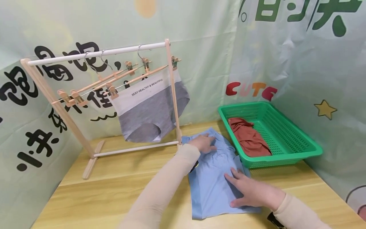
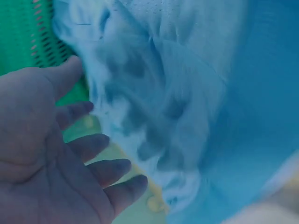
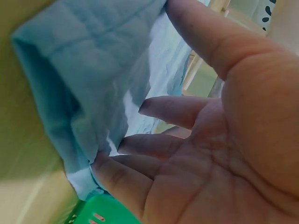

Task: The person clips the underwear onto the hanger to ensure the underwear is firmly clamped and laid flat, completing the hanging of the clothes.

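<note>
Cloth [image 1: 214,183] lies left of a green basket [image 1: 286,160], left hand [image 1: 203,143] spread over the fabric's far part, right hand [image 1: 253,192] likewise over the near.

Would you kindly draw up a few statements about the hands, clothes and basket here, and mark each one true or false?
1. The grey-and-white underwear hangs on the rack. True.
2. The rust-coloured garment lies in the green basket. True.
3. In the head view, the green basket is left of the rack. False: it is to the right.
4. The left hand is at the blue garment's far part. True.
5. The right hand grips the rack. False: it is at the blue garment's near part.
</note>
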